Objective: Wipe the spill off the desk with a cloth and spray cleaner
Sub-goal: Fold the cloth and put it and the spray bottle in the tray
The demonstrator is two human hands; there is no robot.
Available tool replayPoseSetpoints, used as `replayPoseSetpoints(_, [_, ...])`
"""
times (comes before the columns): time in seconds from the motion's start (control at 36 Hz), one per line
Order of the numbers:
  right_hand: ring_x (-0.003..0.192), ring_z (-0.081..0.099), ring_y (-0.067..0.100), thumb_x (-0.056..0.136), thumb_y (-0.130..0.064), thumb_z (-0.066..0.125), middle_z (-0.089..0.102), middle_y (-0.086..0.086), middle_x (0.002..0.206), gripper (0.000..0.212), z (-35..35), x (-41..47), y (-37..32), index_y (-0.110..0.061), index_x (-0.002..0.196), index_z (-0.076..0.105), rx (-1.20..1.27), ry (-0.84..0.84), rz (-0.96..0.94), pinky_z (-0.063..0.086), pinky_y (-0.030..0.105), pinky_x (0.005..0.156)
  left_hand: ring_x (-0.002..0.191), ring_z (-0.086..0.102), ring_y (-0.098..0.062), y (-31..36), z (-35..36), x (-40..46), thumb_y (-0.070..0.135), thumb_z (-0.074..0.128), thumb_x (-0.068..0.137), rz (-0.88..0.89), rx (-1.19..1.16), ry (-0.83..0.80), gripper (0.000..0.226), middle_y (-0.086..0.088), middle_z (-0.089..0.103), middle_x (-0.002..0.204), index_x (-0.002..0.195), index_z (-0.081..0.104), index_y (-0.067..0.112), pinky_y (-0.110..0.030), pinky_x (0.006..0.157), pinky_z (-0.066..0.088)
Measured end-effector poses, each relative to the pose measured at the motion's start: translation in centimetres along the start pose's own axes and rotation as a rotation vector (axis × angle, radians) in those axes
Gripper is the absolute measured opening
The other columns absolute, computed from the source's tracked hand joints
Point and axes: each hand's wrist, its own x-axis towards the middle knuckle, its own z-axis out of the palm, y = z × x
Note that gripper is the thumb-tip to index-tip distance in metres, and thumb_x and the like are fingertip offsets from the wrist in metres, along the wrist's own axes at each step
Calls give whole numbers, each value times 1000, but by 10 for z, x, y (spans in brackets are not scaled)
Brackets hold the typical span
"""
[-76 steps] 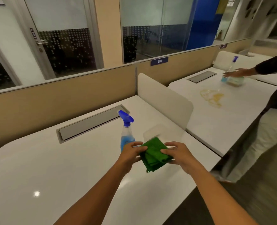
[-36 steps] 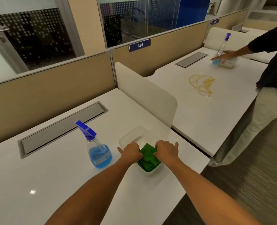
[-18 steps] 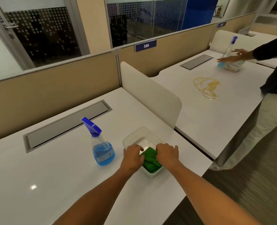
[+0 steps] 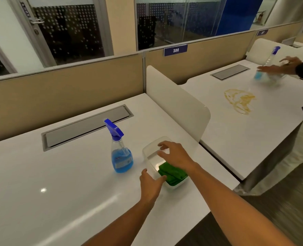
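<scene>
My right hand (image 4: 175, 155) hovers spread over the clear tub (image 4: 149, 150), my left hand (image 4: 151, 183) flat beside its near corner. The spray bottle (image 4: 120, 153) stands close on the tub's left. The desk (image 4: 49, 183) toward lower left lies bare. The divider panel (image 4: 179, 102) blocks the upper right, where another person's hands look blurred.

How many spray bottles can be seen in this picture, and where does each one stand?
2. One spray bottle stands on the near desk, left of the clear box. A second bottle, blurred, is on the far desk by another person's hands. None seems hidden.
</scene>
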Motion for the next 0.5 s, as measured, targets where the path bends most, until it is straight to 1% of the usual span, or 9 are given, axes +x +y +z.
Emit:
replayPoseSetpoints(0.03, [114,60,12,94,-40,68,66,-4,128,44,1,2,-7,-25,135,59,57,-27,-4,48,27,99,127,55,-30,0,0,0,24,80,82,-51,-30,-29,86,-7,36,154,151,28,18,-40,96,57])
replayPoseSetpoints(0.08, [119,56,11,93,-41,70,62,-5,133,50,4,7,-21,-28,139,55,135,-75,-18,46,26,98,119,61,-29,2,-2,1,19,78,85,-122,-65,-70,78,-9,40,153,149,34,16,-35,86,61])
replayPoseSetpoints(0.17, [123,58,16,91,-43,72,59,-4,139,56,9,15,-39,-31,141,51,214,-128,-37,50,30,99,110,65,-26,4,-3,2,9,72,89,-133,-90,-87,63,-10,46,146,145,41,13,-31,78,62])
replayPoseSetpoints(0.22, [125,58,19,90,-43,73,57,-2,144,61,14,22,-51,-31,145,48,207,-159,-67,51,35,100,107,66,-25,6,-4,0,4,69,90,-121,-78,-77,58,-11,50,141,142,44,12,-28,74,62])
replayPoseSetpoints(0.28, [128,58,22,90,-43,73,53,0,149,66,18,30,-65,-31,148,44,184,-181,-104,51,37,101,107,66,-25,7,-6,0,2,67,90,-124,-72,-63,56,-11,50,140,141,44,12,-28,76,62])
replayPoseSetpoints(0.36, [132,55,24,89,-41,74,50,2,153,72,23,42,-85,-29,151,40,184,-226,-162,51,40,103,111,65,-26,5,-8,-1,2,67,91,-136,-70,-37,58,-11,49,143,143,42,12,-33,82,62])
replayPoseSetpoints(0.44, [134,54,26,86,-40,78,48,4,154,78,26,51,-99,-28,152,39,223,-294,-212,52,43,104,113,64,-26,3,-11,-1,2,67,90,-139,-75,-13,61,-11,49,144,145,40,11,-33,82,62])
replayPoseSetpoints(0.5, [135,52,26,86,-37,79,47,4,155,79,29,56,-106,-27,152,38,234,-334,-233,52,42,102,113,64,-26,1,-14,-1,3,67,90,-138,-76,-5,62,-10,48,145,145,40,12,-35,83,62])
